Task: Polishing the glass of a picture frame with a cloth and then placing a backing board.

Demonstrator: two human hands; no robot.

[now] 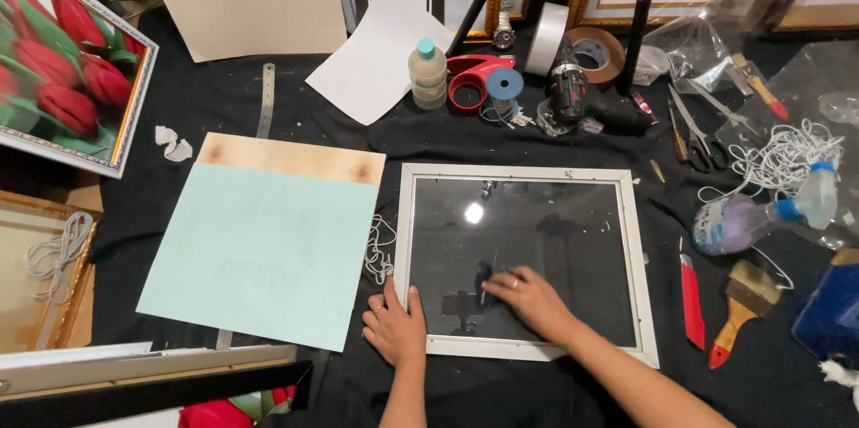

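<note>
- Right hand (528, 298): fingers (497, 284) lie flat and spread on the glass pane (528, 231), lower centre of the frame. A small dark item sits under the fingertips; whether it is a blade, a cloth or only a reflection cannot be told. Nothing is gripped that the view confirms.
- Left hand (394, 328): fingers are loosely curled and pressed down on the lower left corner of the white frame (404, 240), bracing it. It encloses nothing.
- White frame: lies flat on the black worktop (501, 146), centre of the picture, with the glass pane seated inside it.
- Progress, as judged: the pane is in place and under attention. The pale green sheet (259, 258) and the brown backing board (291, 160) beneath it lie just left of the frame, apart from it, not yet fitted. A loop of white cord (380, 249) lies between the sheet and the frame, unattached. The work appears to be at an early to middle stage.
- Right of the frame: a red utility knife (691, 298), a paintbrush (743, 303) and a spray bottle (761, 213), all untouched.
- Upper centre: a small plastic bottle (428, 75), a red tape dispenser (474, 79), tape rolls (573, 48) and a cordless drill (577, 101).
- Upper left: a framed tulip picture (63, 61), complete.
</note>
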